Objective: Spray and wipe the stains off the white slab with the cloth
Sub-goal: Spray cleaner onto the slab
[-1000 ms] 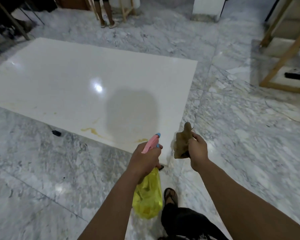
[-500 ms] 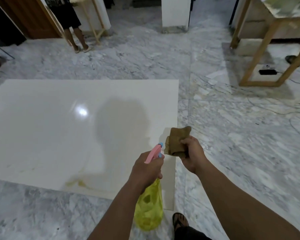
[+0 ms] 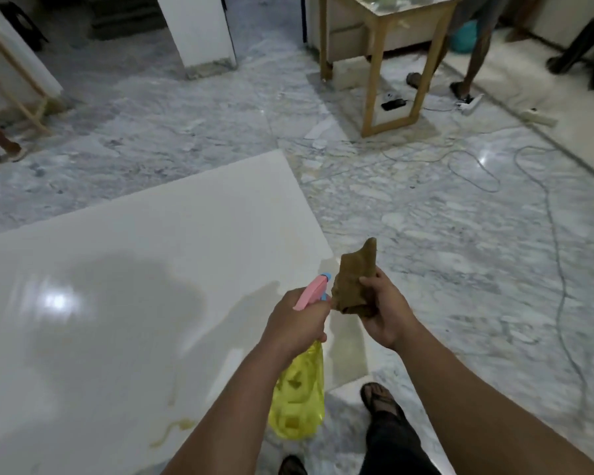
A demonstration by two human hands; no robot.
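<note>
Two bare hands are raised over the near right corner of the large glossy white rectangular slab (image 3: 144, 269), which lies flat on the grey-veined polished marble floor (image 3: 426, 252). The left hand (image 3: 297, 325) is curled round the neck of a translucent yellow plastic spray bottle (image 3: 299, 402) with a pink trigger head and a small blue nozzle; the soft-looking bottle body hangs below the fist, and its nozzle points forward over the slab's right edge. The right hand (image 3: 383, 310) holds a crumpled brown cloth (image 3: 355, 279) between thumb and fingers, with one pointed corner of the cloth standing up. The cloth is just beside the pink sprayer head, almost touching it. Compared with half a second ago, the view has turned to the right: the slab now runs diagonally, its far right corner sits near the middle of the picture, and the light wooden frame table (image 3: 391, 63) with thin cables on the floor is more in view. The cloth was then a folded, blocky lump and now shows a raised tip. The slab surface is smooth and mirror-like, with a bright lamp reflection and a dark shadow of the person. Thin yellowish curly stains (image 3: 174, 428) lie on it near the front edge, beside the left forearm. A sandalled foot (image 3: 379, 401) stands at the slab's near corner.
</note>
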